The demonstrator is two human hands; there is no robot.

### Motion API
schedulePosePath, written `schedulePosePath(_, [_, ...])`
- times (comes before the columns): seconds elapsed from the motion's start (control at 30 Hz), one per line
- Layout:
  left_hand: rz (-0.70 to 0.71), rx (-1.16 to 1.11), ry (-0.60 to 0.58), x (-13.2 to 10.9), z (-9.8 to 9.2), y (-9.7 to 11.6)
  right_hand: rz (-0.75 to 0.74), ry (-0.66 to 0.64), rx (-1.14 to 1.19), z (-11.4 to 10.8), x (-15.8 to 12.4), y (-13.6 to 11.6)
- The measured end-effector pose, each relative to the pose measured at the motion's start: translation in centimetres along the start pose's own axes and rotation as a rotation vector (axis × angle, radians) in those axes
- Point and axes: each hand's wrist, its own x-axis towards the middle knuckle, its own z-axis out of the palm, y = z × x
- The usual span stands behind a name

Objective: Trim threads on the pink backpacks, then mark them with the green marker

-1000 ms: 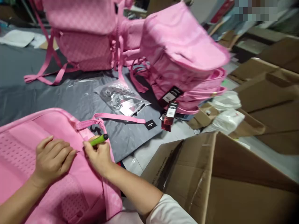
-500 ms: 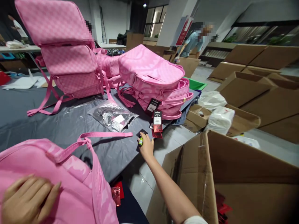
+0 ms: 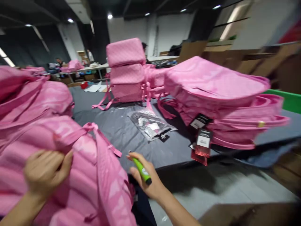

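Observation:
A pink patterned backpack [image 3: 82,188] lies close to me at the lower left, its padded side and straps facing up. My left hand [image 3: 48,172] rests on it with fingers curled together; whether it pinches any fabric is hidden. My right hand [image 3: 145,175], just right of the backpack, is closed on a green marker [image 3: 142,171] with a black end. Beyond it, a clear plastic bag [image 3: 151,125] with small items inside lies on the dark table cover [image 3: 113,125]. Black and red tags [image 3: 203,142] hang from the stacked pink backpacks [image 3: 218,84] at the right.
Three pink checkered bags [image 3: 127,70] stand stacked farther back. More pink backpacks [image 3: 42,97] are piled at the left. A green bin [image 3: 291,100] is at the right, behind the stack. White papers [image 3: 95,88] lie near the far edge. A blurred cardboard box [image 3: 244,213] is at the lower right.
The view has swung left. My right hand has come back from the table edge towards the near backpack, still with the marker. The dark card that was under it is no longer seen there.

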Motion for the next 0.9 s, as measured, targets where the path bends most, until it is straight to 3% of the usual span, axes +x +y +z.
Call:
schedulePosePath(0.03, [-0.003,0.135,-0.021,0.6,-0.2,0.7,-0.073,-0.074,-0.022,-0.1,-0.5,-2.4])
schedulePosePath(0.1, [-0.071,0.237,0.005,1.4,0.1,2.3,-0.176,-0.087,-0.14,-1.0,-0.5,-5.6])
schedulePosePath(0.17, [-0.194,0.254,-0.018,1.3,1.1,4.1,-0.194,-0.037,-0.287,-2.3,0.3,-6.5])
schedulePosePath(0.27, [-0.388,0.138,-0.25,-0.4,3.2,6.8,-0.098,-0.12,-0.511,-3.7,1.3,-3.7])
schedulePosePath(0.37, [-0.293,-0.054,-0.563,-2.8,5.0,7.9,0.095,-0.242,-0.712,-4.0,1.1,1.0])
schedulePosePath(0.43, [-0.21,-0.07,-0.691,-3.8,5.3,7.2,0.131,-0.203,-0.787,-3.6,0.4,3.1])
schedulePosePath(0.5, [-0.231,-0.032,-0.749,-4.1,5.1,6.1,-0.024,-0.035,-0.829,-2.9,-0.4,3.3])
schedulePosePath(0.6, [-0.255,-0.058,-0.777,-3.7,4.8,4.9,-0.424,0.237,-0.774,-0.5,-0.7,0.2])
schedulePosePath(0.67, [-0.208,-0.136,-0.783,-3.0,4.8,4.6,-0.597,0.23,-0.642,2.0,0.1,-2.2])
schedulePosePath(0.77, [-0.128,-0.204,-0.674,-1.8,4.9,4.0,-0.631,0.135,-0.466,5.8,2.1,-3.6])
schedulePosePath(0.83, [-0.145,-0.196,-0.553,-1.0,4.8,3.3,-0.596,0.147,-0.412,7.5,3.1,-3.0])
schedulePosePath(0.9, [-0.192,-0.192,-0.542,0.0,5.0,2.5,-0.587,0.156,-0.394,8.4,3.4,-2.0])
